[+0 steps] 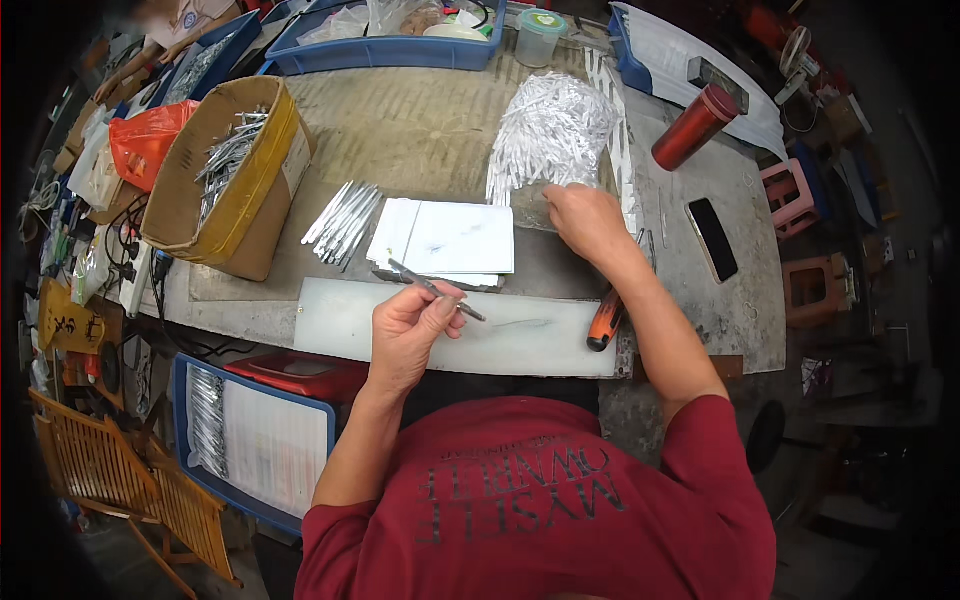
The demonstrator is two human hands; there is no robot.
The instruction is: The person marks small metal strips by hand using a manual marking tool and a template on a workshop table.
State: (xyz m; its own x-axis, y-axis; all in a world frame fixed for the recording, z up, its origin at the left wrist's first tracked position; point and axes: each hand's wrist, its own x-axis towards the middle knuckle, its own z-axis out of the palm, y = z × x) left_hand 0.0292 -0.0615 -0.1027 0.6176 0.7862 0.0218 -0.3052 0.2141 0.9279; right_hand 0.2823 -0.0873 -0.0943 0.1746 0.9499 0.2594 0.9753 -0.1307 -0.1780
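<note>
My left hand (412,335) is closed in a pinch over the near side of the table, gripping a slim grey metal rod (420,279) that slants down to the right. My right hand (588,222) reaches to the near edge of a heap of white strips (555,125). Its fingers are bent together, and anything between them is too small to make out. Between the hands lies a stack of white paper (460,240) with faint grey smudges. Left of it is a bundle of slim silvery pieces (343,222). A pale board (520,335) runs along the near edge.
A cardboard box (270,185) of metal pieces stands at the left. An orange-and-black handle (605,322) rests under my right forearm. Farther right are a red flask (695,127) and a phone (712,240). A blue tray (390,58) and a lidded tub (540,42) stand behind.
</note>
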